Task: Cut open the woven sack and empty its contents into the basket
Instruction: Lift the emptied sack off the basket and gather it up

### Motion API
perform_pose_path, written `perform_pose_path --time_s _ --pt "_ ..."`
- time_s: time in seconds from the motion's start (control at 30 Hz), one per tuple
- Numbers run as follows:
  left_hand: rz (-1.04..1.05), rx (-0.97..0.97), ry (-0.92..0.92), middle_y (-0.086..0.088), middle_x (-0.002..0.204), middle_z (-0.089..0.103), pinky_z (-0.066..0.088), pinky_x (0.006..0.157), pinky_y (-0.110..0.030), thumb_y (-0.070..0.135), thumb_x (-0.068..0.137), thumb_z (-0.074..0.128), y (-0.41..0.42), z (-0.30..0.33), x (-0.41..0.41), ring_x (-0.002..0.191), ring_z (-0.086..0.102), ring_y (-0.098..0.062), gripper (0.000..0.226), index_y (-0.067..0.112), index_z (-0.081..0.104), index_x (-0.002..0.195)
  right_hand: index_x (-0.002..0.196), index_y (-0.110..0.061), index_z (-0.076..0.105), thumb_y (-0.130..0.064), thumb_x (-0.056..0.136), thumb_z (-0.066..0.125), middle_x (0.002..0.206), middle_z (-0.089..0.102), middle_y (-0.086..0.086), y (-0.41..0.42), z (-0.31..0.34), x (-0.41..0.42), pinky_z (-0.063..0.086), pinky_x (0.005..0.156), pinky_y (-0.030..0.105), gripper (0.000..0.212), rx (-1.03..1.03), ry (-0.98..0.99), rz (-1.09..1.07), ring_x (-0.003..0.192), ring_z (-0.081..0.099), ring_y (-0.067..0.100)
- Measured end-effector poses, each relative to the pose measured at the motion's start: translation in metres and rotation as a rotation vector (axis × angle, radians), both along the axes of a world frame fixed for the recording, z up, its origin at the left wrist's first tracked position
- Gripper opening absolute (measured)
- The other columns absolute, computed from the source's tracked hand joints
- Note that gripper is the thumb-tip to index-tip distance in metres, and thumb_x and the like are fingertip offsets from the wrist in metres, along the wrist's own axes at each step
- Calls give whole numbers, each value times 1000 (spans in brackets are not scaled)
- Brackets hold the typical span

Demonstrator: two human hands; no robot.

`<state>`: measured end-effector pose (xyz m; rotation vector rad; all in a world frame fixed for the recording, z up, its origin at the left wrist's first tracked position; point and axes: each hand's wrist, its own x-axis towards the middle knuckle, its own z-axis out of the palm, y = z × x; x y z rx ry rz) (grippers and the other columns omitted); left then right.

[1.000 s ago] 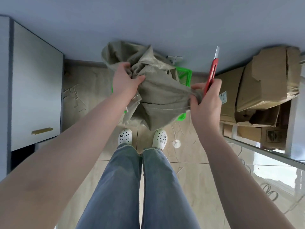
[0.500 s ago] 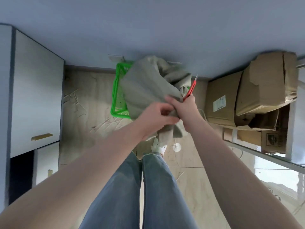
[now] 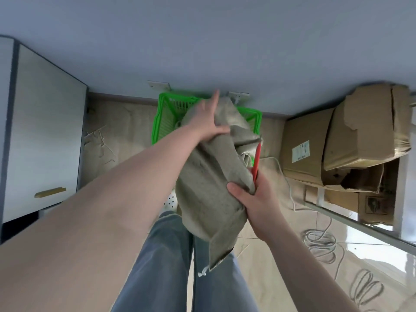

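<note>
Pale floor tiles (image 3: 126,122) run from a white cabinet (image 3: 45,136) on the left to stacked cardboard boxes (image 3: 351,140) on the right, with a green basket (image 3: 166,118) set against the wall between them. Over that basket the person's left hand (image 3: 206,122) lies on the upper part of the woven sack (image 3: 209,181), fingers spread and fairly straight, pressing the cloth and not clutching it. The sack hangs limp and crumpled, its top over the basket and its lower corner drooping in front of the person's legs; whether anything is left inside cannot be told. Further right, the right hand (image 3: 254,199) has its fingers curled tight round a bunched fold of the sack and, in the same grasp, the red utility knife (image 3: 256,161), which points up along the cloth. That shared grip looks like the main risk: if the blade is out, a tug on the fabric could drag it toward the left forearm or slit the sack where it is not wanted. Loose contents could also fall past the basket rim, since much of the sack hangs outside it. White cables (image 3: 319,242) coiled on the floor at right could catch a foot.
</note>
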<state>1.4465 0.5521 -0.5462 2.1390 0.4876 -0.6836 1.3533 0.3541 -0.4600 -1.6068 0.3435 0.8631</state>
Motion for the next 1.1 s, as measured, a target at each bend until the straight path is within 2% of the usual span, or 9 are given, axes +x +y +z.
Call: perform_pose_path --time_s 0.13,0.27,0.4,0.5,0.67,0.77,0.93,1.0,1.1 --pt "-286 81 -3 -9 129 63 40 97 -26 4 87 49 -14 -5 -21 121 56 -24 42 18 65 124 102 -11 58 1 85 69 96 73 2 -13 -1 17 57 77 32 24 21 -19 -171 94 69 24" --pt "356 -217 -273 16 66 68 38 63 -18 15 73 45 -12 22 -31 64 57 6 32 34 69 62 83 -18 52 -2 86 68 84 67 -2 -32 4 37 57 73 28 23 81 -32 -292 81 66 14" --pt "208 -164 189 -9 118 64 45 77 -27 34 96 48 -22 13 -55 104 60 -18 34 14 60 121 81 -19 44 4 87 64 78 62 -6 -35 6 44 54 74 28 31 43 -62 -203 78 61 10" --pt "54 -172 108 -19 96 71 50 79 -40 48 94 48 -19 18 -46 89 67 -25 48 7 71 97 95 -14 57 -1 86 66 83 72 -8 -33 3 44 59 74 28 19 7 -34 -214 83 70 12" --pt "423 -460 91 -7 93 74 49 89 -37 45 90 58 -18 28 -42 92 66 -22 37 12 74 87 102 -13 53 -10 85 70 86 67 -2 -39 3 53 58 71 28 23 -45 2 -261 79 69 11" --pt "391 -432 158 -9 77 56 40 69 -30 32 96 53 -29 21 -46 76 52 -19 24 15 60 82 104 -8 54 -9 86 69 105 68 5 -34 -2 58 57 86 40 23 -144 45 -217 98 67 21" --pt "-98 -169 -123 -8 83 61 45 76 -39 36 97 47 -73 46 -49 87 59 -29 29 13 53 82 115 -14 49 -47 79 72 119 61 15 -17 -16 77 54 90 47 54 -291 212 -302 105 64 31" --pt "-94 -322 -144 -11 92 67 47 82 -41 33 94 44 -87 55 -59 90 60 -30 28 10 60 90 126 -5 42 -54 71 79 119 59 15 -12 -24 87 51 95 49 82 -453 198 -145 107 62 32" --pt "189 -725 -17 0 99 72 52 88 -31 15 92 34 -71 51 -67 96 66 -18 36 14 70 96 123 6 50 -25 74 83 110 65 21 -10 -35 97 57 79 38 66 -464 180 -53 95 67 31"
